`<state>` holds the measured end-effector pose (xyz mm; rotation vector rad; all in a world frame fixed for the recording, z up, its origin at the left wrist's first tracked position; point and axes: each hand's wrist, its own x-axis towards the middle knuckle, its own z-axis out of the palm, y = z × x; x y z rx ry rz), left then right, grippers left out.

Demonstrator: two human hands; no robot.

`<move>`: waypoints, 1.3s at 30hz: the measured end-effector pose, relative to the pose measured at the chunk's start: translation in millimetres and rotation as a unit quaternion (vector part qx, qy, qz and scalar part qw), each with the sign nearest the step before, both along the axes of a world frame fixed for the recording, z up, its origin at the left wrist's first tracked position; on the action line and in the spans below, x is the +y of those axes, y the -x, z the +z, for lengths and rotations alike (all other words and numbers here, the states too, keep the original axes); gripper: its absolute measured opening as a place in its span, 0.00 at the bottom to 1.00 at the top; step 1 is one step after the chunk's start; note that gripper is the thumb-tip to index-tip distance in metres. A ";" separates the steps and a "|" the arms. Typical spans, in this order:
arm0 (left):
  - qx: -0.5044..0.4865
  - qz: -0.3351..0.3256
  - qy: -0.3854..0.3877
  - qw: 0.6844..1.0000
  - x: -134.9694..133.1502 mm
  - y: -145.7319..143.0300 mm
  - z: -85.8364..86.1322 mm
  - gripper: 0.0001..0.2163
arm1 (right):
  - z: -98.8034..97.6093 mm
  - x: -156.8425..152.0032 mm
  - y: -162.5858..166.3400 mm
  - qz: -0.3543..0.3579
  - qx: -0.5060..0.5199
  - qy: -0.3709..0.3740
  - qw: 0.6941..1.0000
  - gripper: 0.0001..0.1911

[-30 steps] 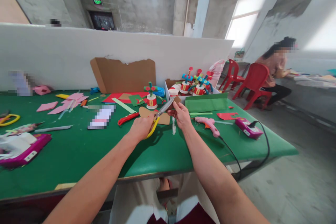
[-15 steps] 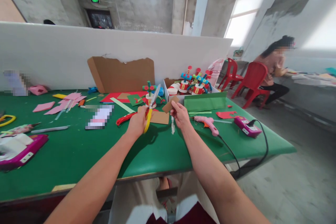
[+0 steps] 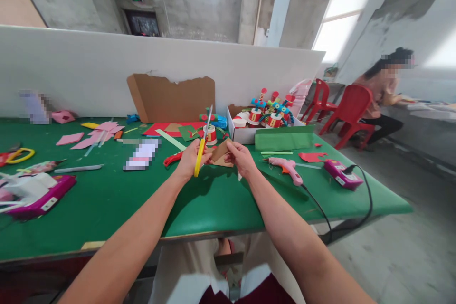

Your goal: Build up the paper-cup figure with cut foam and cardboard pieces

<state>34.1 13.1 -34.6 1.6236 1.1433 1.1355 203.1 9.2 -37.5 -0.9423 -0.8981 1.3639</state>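
Note:
My left hand (image 3: 188, 159) grips yellow-handled scissors (image 3: 201, 145), blades pointing up and away from me. My right hand (image 3: 241, 157) pinches a small brown cardboard piece (image 3: 220, 151), held just above the green table (image 3: 117, 199). The left hand's fingertips also touch that piece. Both hands meet over the table's middle, near its front half. A paper-cup craft figure (image 3: 211, 134) stands just behind the scissors.
A pink glue gun (image 3: 289, 169) with a black cord lies to the right, beside a purple device (image 3: 341, 174). Red scissors (image 3: 173, 157), pink paper scraps (image 3: 89, 137), a cardboard sheet (image 3: 171, 99), a box of craft figures (image 3: 263, 116) and green paper (image 3: 283, 138) are around. A person sits at far right.
The scissors swung from pointing right at the cardboard to upright. My right hand brought the cardboard piece left, and both hands now meet on it.

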 end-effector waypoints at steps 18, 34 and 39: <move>0.483 0.061 -0.015 0.873 -20.5 34.7 22.8 0.09 | 7.7 13.2 -28.3 -0.200 0.119 -0.105 0.967 0.13; 0.357 0.111 0.014 0.927 11.3 46.0 29.9 0.10 | 0.2 0.7 -5.0 -0.117 -0.012 -0.044 0.992 0.14; 0.265 0.117 0.134 0.948 50.6 8.6 29.4 0.11 | -2.0 -0.6 2.4 -0.081 -0.061 -0.068 0.992 0.16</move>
